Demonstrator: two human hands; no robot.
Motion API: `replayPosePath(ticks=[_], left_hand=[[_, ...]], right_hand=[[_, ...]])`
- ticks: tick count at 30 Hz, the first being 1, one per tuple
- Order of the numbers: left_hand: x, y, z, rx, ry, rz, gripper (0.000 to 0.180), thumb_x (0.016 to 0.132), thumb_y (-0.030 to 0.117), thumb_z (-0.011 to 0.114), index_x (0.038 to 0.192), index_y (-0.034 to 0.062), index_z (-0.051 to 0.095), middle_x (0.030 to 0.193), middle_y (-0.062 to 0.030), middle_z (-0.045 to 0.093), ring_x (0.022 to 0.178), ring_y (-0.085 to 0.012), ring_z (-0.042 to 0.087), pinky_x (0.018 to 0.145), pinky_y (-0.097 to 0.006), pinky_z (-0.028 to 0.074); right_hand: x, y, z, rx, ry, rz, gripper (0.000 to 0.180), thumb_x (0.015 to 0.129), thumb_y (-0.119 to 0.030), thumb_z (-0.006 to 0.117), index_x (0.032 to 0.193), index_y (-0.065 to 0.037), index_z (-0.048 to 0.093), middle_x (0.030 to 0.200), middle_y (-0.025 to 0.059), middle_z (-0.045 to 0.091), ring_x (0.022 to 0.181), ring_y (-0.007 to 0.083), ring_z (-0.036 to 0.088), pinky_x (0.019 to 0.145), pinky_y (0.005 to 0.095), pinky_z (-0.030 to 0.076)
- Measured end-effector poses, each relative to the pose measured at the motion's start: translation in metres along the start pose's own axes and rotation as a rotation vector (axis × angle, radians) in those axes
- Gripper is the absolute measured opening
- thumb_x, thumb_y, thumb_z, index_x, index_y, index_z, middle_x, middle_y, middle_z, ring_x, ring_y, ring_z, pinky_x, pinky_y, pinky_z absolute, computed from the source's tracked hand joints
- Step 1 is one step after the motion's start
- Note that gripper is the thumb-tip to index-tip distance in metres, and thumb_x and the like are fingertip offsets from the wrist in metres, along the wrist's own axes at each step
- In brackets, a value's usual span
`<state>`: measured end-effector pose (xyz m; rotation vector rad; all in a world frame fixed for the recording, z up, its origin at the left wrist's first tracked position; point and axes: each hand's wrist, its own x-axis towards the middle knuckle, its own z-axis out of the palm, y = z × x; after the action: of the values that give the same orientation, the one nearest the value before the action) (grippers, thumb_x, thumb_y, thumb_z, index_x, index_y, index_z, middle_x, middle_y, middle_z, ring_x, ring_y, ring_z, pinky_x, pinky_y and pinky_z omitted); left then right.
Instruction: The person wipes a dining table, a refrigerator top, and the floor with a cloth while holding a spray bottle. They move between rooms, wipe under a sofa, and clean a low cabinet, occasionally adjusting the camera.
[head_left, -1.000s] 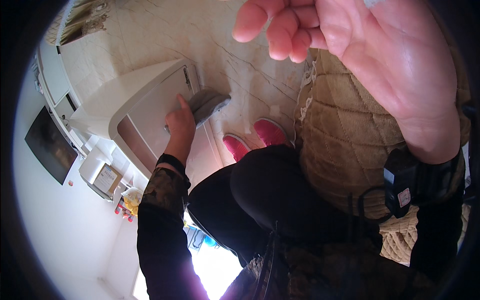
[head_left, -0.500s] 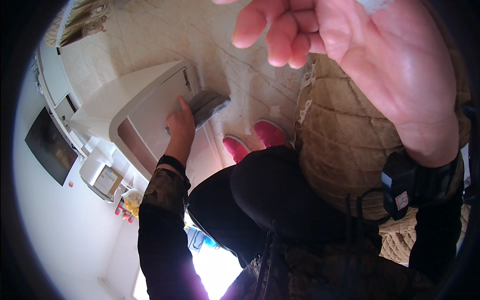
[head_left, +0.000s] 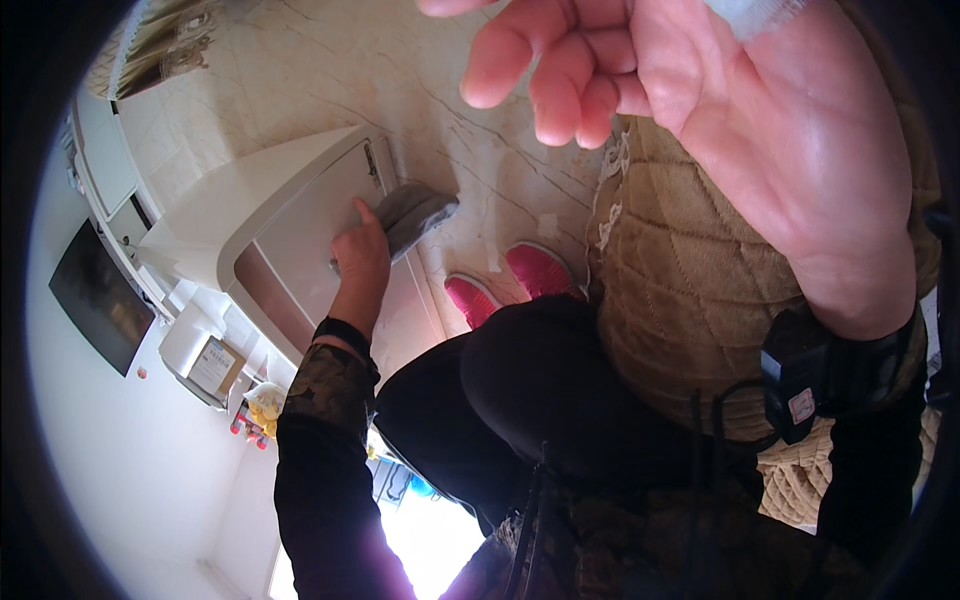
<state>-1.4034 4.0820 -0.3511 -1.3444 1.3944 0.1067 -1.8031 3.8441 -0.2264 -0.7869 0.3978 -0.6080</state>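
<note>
My left hand (head_left: 362, 250) is at the white cabinet (head_left: 325, 190), fingers wrapped round a grey cloth (head_left: 408, 215) and the index finger stretched along the pale panel. Part of the cloth sticks out past the cabinet's edge, and part is hidden behind my fingers. Close to the camera at the upper right, my right hand (head_left: 690, 110) is raised palm showing, its fingers loosely bent and apart, with nothing visible in it. A white gauze-like patch (head_left: 755, 12) shows at its upper edge, where the picture cuts the hand off.
A brown quilted cover (head_left: 680, 260) spreads on my right. Pink shoes (head_left: 535, 268) stand on the marbled tile floor (head_left: 300, 70). Farther left are a dark screen (head_left: 103, 295) on the wall and a cardboard box (head_left: 213, 367). A black device (head_left: 795, 375) is strapped near my right wrist.
My right hand has shifted very slightly down. My left hand and the grey cloth are in nearly the same place.
</note>
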Motion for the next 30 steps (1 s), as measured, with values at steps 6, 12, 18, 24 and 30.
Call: replayPosePath(ticks=[6, 12, 18, 24, 30], left_hand=[[-0.003, -0.002, -0.004, -0.056, 0.024, 0.002, 0.065, 0.093, 0.018, 0.055, 0.151, -0.0027, 0.035, 0.074, -0.0097, 0.074, 0.063, -0.025, 0.073, 0.052, -0.043, 0.054], [-0.001, -0.004, -0.013, -0.086, -0.031, 0.03, 0.068, 0.093, 0.018, 0.054, 0.152, -0.0047, 0.03, 0.076, -0.0092, 0.075, 0.064, -0.0253, 0.073, 0.054, -0.043, 0.054], [-0.002, -0.005, -0.017, -0.15, -0.033, 0.017, 0.07, 0.093, 0.017, 0.054, 0.153, -0.0048, 0.026, 0.078, -0.0116, 0.075, 0.067, -0.0274, 0.074, 0.055, -0.044, 0.055], [-0.002, -0.004, -0.005, -0.135, 0.012, -0.005, 0.067, 0.094, 0.018, 0.053, 0.152, -0.0044, 0.029, 0.076, -0.0128, 0.074, 0.065, -0.0277, 0.074, 0.053, -0.045, 0.055], [-0.002, 0.0, 0.003, -0.06, 0.027, -0.004, 0.066, 0.094, 0.018, 0.053, 0.151, -0.0043, 0.031, 0.073, -0.0114, 0.074, 0.06, -0.025, 0.072, 0.05, -0.045, 0.054]], right_hand=[[0.002, -0.001, 0.001, -0.001, 0.007, 0.006, 0.053, 0.104, -0.041, 0.048, 0.122, 0.008, 0.06, 0.106, 0.0164, 0.07, 0.087, 0.0189, 0.067, 0.079, 0.0303, 0.055], [0.0, 0.0, 0.001, -0.011, 0.014, 0.011, 0.052, 0.105, -0.041, 0.048, 0.121, 0.007, 0.06, 0.105, 0.0161, 0.07, 0.087, 0.0188, 0.066, 0.079, 0.0303, 0.055], [-0.001, -0.001, 0.002, -0.009, 0.019, 0.014, 0.052, 0.105, -0.041, 0.048, 0.121, 0.007, 0.06, 0.104, 0.0158, 0.07, 0.086, 0.0187, 0.066, 0.079, 0.0303, 0.055], [-0.001, -0.001, 0.002, -0.003, 0.027, 0.018, 0.052, 0.105, -0.041, 0.047, 0.12, 0.007, 0.061, 0.103, 0.0155, 0.07, 0.086, 0.0186, 0.066, 0.078, 0.0303, 0.054], [0.001, -0.001, 0.002, -0.005, 0.032, 0.025, 0.052, 0.105, -0.041, 0.047, 0.119, 0.007, 0.061, 0.103, 0.0152, 0.07, 0.085, 0.0185, 0.066, 0.078, 0.0303, 0.054]])
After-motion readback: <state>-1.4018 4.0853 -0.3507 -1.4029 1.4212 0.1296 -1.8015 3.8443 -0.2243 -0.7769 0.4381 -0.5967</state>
